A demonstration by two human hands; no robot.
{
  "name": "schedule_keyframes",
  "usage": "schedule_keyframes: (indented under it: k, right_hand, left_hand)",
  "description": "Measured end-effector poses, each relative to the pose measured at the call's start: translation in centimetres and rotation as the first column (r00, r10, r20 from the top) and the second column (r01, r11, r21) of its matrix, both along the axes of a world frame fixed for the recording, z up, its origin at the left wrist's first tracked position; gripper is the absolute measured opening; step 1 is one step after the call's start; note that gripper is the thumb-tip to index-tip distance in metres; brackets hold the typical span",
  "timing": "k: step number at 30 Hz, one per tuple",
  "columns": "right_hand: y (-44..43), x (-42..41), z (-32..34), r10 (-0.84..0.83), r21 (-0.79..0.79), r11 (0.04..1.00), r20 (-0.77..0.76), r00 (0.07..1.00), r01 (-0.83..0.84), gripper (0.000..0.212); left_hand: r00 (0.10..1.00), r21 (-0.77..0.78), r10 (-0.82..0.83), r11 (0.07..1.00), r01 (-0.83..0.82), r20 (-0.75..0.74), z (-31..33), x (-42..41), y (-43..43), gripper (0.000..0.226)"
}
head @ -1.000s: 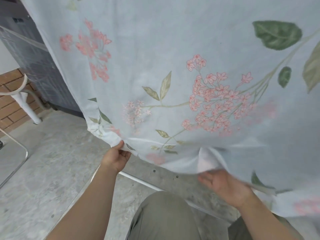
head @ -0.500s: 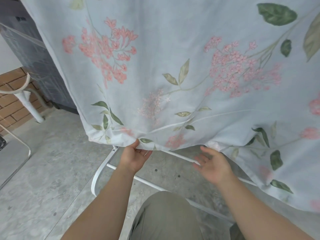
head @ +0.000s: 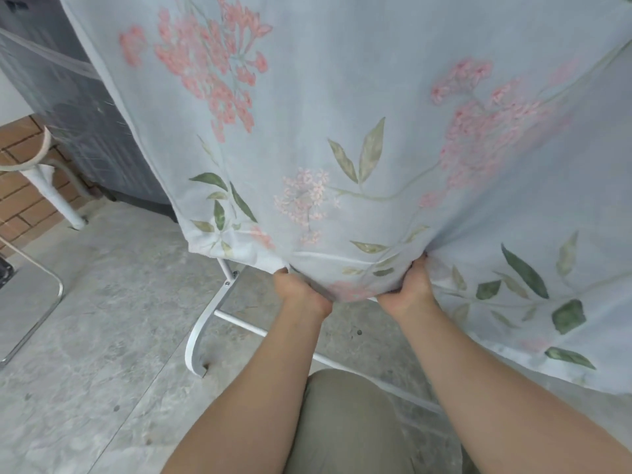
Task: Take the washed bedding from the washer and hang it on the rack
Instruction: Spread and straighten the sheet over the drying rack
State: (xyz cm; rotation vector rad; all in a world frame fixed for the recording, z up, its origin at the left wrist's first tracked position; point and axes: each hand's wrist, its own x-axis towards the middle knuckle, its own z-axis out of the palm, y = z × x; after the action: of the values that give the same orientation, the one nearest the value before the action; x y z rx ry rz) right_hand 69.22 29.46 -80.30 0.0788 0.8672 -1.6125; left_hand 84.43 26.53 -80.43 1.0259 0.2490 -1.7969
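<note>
Hanging across the upper frame from ten to three o'clock, the pale blue floral cotton bedsheet [head: 342, 114] drapes over the white metal drying rack [head: 205, 316]; left hand [head: 301, 292] and right hand [head: 408, 285] both grip its bunched lower hem at centre.

Your two forearms are bare from the bottom edge of the view up to the wrists, with no sleeves, watch or bands on them. Your left hand [head: 301, 295] and right hand [head: 408, 289] wear no gloves or rings. Your trousers [head: 345, 425] are plain olive-green cloth.
</note>
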Motion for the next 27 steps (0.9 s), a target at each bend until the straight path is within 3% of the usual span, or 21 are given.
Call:
schedule_keyframes:
  k: [2, 6, 12, 15, 21, 25, 27]
  right_hand:
    - [-0.7, 0.3, -0.2, -0.007, 0.044, 0.999, -0.026, 1.0, 0.008, 0.052]
    - [-1.5, 0.5, -1.0, -0.026, 0.125, 0.992, -0.042, 0.999, 0.031, 0.051]
    - [0.9, 3.1, -1.5, -0.082, 0.186, 0.978, -0.075, 0.994, 0.094, 0.037]
    - [-0.2, 2.8, -2.0, -0.046, 0.205, 0.977, -0.031, 0.998, 0.051, 0.044]
    - [1.4, 0.9, -2.1, -0.012, 0.202, 0.979, -0.077, 0.997, 0.028, 0.038]
    - [1.9, -0.9, -3.0, -0.02, 0.334, 0.939, -0.189, 0.982, 0.084, 0.035]
    - [2.0, -1.1, -2.8, 0.006, 0.376, 0.924, -0.183, 0.983, 0.064, 0.032]
  left_hand:
    - [0.996, -0.059, -0.082, 0.995, 0.084, 0.031, 0.6, -0.5, 0.3, 0.04]
    - [0.992, -0.111, -0.087, 0.989, 0.097, 0.09, 1.5, -0.1, -1.2, 0.036]
    - [0.96, 0.021, -0.017, 1.0, 0.012, 0.281, -1.9, 0.1, -1.5, 0.04]
    - [0.964, 0.026, -0.012, 1.0, 0.005, 0.264, -1.8, 0.6, -1.9, 0.041]
    - [0.972, -0.022, -0.049, 0.998, 0.055, 0.231, -1.9, 1.3, -1.0, 0.04]
    - [0.943, -0.018, 0.05, 0.999, -0.046, 0.329, -1.2, 1.7, -0.5, 0.029]
    - [0.924, 0.021, 0.055, 0.997, -0.068, 0.377, -5.2, 2.7, -3.5, 0.033]
